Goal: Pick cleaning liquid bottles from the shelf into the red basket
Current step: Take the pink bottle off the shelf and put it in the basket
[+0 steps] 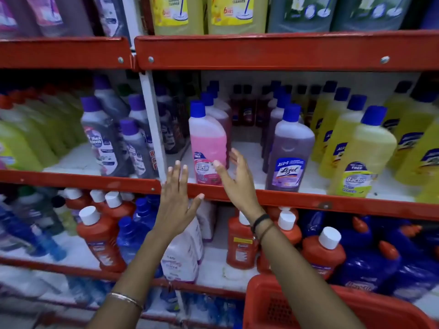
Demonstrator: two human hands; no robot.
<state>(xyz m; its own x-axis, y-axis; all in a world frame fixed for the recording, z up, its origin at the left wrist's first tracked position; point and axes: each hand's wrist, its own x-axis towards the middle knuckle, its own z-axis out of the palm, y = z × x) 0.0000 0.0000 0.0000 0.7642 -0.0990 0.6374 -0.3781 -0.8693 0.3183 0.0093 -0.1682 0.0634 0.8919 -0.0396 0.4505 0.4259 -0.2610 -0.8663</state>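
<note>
A pink Bactin bottle [207, 141] with a blue cap stands at the front of the middle shelf [308, 200]. My right hand [235, 179] is open just to its right, fingers spread close to its side, thumb across its label. My left hand [174, 198] is open below and left of the bottle, over the red shelf edge, holding nothing. The red basket [308, 309] sits at the bottom right, under my right forearm. A purple Lizol bottle [288, 150] stands to the right of my right hand.
Yellow bottles [361, 153] fill the right of the middle shelf, grey and green ones [104, 138] the left bay. A white upright post [154, 124] divides the bays. Orange, white and blue bottles [240, 243] crowd the lower shelf. Large jugs [235, 13] stand on the top shelf.
</note>
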